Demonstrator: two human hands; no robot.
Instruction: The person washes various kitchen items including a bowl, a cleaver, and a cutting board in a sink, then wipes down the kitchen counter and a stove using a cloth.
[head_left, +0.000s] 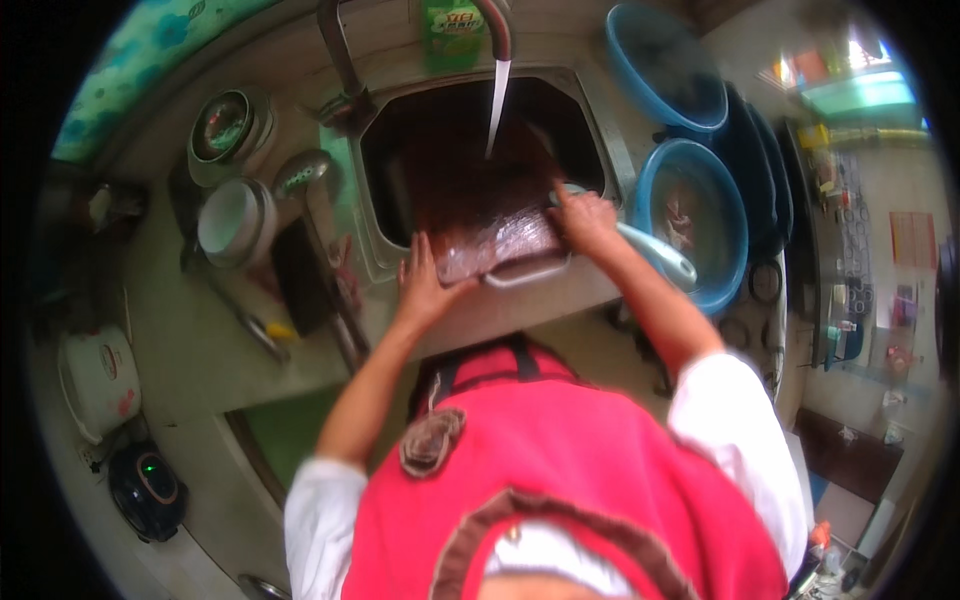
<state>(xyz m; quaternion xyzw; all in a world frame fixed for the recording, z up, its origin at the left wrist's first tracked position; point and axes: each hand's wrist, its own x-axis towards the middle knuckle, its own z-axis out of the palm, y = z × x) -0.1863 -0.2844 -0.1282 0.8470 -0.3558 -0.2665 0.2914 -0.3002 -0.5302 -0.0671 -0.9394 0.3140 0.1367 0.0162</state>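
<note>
A wet, dark brown wooden cutting board (487, 202) tilts into the stainless steel sink (611, 161), its near end resting towards the front rim. Water runs onto it from the faucet (501, 37). My left hand (429, 281) holds its near left corner, thumb along the near edge. At the right edge, my right hand (589, 221) grips the board. A pale long-handled brush or similar tool (660, 255) passes beneath this hand, its handle sticking out towards the basin; whether the fingers also hold it is hidden. A metal handle (529, 274) shows at the board's near end.
Blue plastic basins (690, 225) stand right of the sink, one holding water and something pale. On the left counter are stacked bowls (232, 221), a skimmer ladle (304, 174) and a cleaver (300, 274). A green detergent bag (454, 34) stands behind the sink.
</note>
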